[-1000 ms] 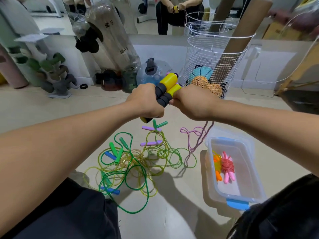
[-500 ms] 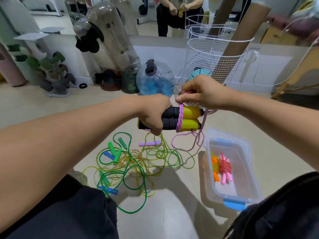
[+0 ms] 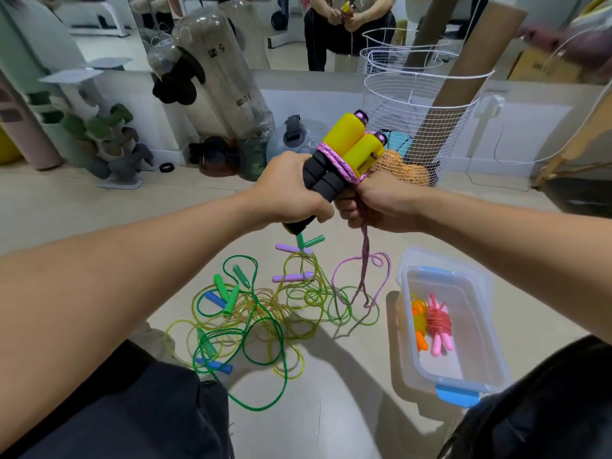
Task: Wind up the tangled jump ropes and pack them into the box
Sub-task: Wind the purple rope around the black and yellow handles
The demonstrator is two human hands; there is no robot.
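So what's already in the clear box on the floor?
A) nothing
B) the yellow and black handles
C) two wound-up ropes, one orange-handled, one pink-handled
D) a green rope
C: the box holds an orange-handled bundle beside a pink-handled bundle, both wound up; the yellow and black handles are up in the hands, and the green ropes lie on the floor.

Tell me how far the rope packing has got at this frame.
Done: two wound ropes, orange and pink, lie in the clear box. In hand: left hand grips the yellow-and-black handles; right hand wraps the pink cord around them. Left: the tangled pile on the floor.
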